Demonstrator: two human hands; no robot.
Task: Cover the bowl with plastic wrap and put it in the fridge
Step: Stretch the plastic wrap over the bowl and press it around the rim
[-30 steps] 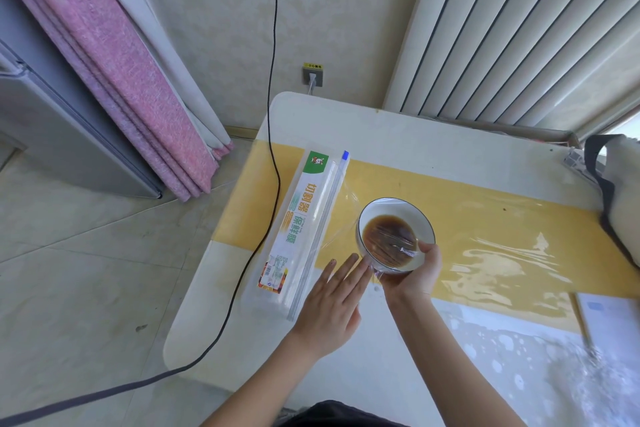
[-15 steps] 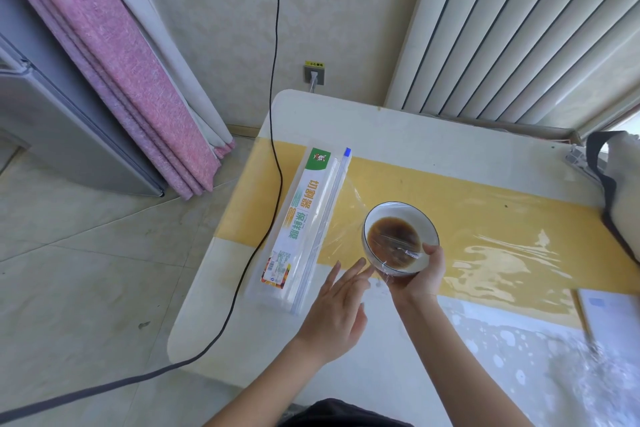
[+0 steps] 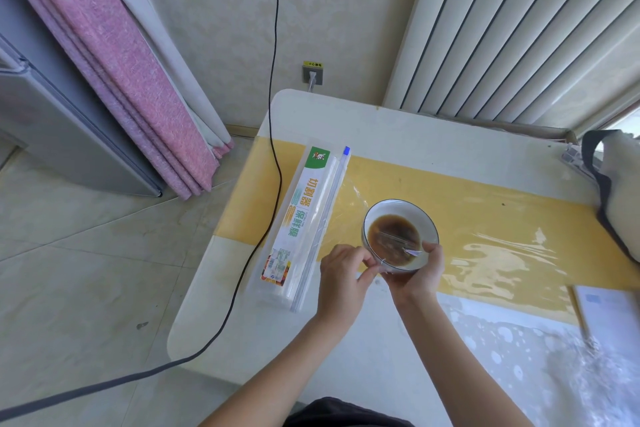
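A white bowl (image 3: 388, 215) with a dark rim holds brown liquid and sits tilted over the yellow strip of the table (image 3: 398, 125). Clear plastic wrap (image 3: 349, 204) stretches from the bowl's left side toward the long wrap dispenser box (image 3: 301, 222) lying to its left. My right hand (image 3: 420, 274) cups the bowl from below at its near side, thumb on the rim. My left hand (image 3: 343, 274) pinches the wrap at the bowl's near-left edge. The grey fridge (image 3: 52, 135) stands at the far left on the floor.
A black cable (image 3: 275, 156) hangs from above across the table's left edge and trails over the floor. Pink and white curtains (image 3: 131, 59) hang beside the fridge. A dark-strapped bag (image 3: 620, 191) sits at the table's right edge, a notebook (image 3: 609, 312) lies near right.
My left hand went from flat and spread beside the bowl to fingers closed on the wrap at the bowl's edge. The bowl stayed in my right hand.
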